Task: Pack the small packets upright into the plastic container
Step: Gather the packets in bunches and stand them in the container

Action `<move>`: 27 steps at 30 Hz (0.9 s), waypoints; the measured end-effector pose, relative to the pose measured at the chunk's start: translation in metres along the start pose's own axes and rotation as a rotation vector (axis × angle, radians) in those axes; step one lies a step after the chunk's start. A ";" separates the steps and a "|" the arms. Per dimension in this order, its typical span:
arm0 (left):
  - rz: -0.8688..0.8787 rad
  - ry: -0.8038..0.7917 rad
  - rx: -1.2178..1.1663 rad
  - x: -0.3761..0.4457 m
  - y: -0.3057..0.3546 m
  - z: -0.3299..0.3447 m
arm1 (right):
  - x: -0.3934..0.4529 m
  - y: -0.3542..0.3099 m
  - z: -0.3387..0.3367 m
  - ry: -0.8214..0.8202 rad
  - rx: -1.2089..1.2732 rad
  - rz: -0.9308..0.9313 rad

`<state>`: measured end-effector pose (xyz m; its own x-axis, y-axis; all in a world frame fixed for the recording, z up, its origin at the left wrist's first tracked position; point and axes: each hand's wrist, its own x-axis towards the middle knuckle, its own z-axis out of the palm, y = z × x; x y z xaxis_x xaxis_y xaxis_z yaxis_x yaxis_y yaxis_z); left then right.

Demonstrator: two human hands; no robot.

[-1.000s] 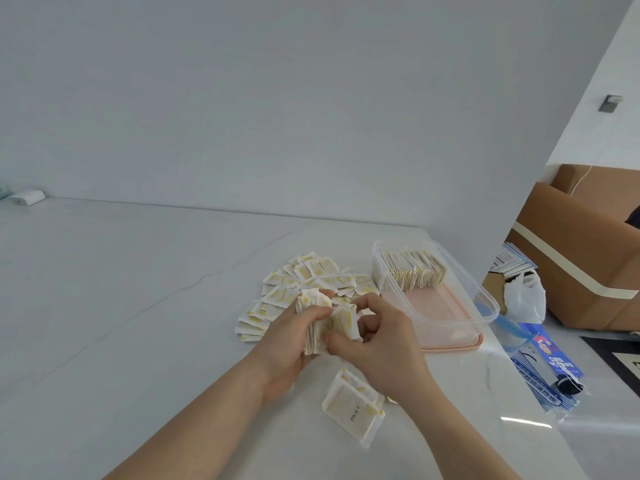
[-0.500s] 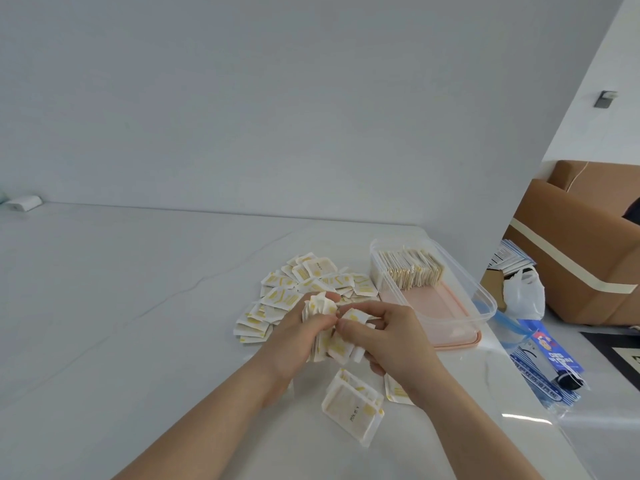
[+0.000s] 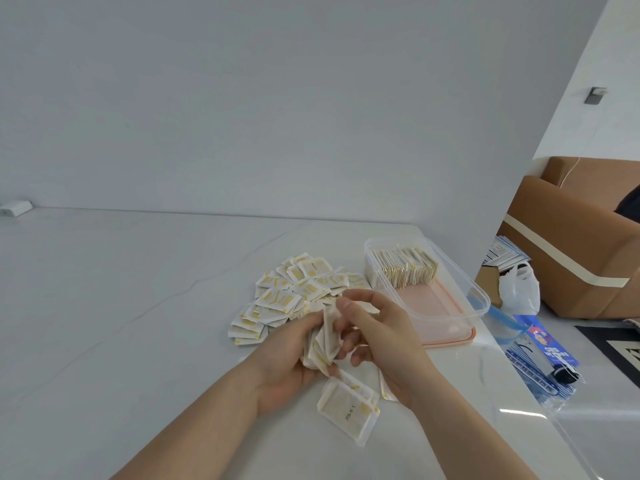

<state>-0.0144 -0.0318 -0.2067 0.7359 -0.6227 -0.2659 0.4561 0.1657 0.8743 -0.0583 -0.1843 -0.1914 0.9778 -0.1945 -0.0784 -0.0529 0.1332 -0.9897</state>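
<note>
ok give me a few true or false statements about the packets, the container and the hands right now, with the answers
1. The left hand grips a bundle of packets. True.
2. The plastic container is full from end to end. False: packets stand only at its far end, and the near part shows the bare pink bottom.
3. The packets in the container stand upright in a row. True.
4. The loose pile of packets lies to the right of the container. False: it lies to its left, on the table.
5. The right hand is inside the container. False: it is outside it, at the bundle, fingers on the packets.
</note>
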 end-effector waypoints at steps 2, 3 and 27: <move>0.002 0.027 -0.055 -0.001 0.003 -0.001 | 0.001 0.003 -0.001 0.011 -0.194 -0.100; 0.000 0.034 -0.068 -0.002 0.005 0.000 | 0.002 0.006 -0.002 0.034 -0.307 -0.162; -0.033 0.018 -0.142 -0.006 0.009 -0.006 | 0.001 0.007 -0.010 0.107 -0.856 -0.542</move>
<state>-0.0115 -0.0220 -0.1999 0.7276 -0.6163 -0.3014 0.5452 0.2528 0.7993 -0.0598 -0.1934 -0.1998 0.8921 -0.1138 0.4374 0.2233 -0.7304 -0.6455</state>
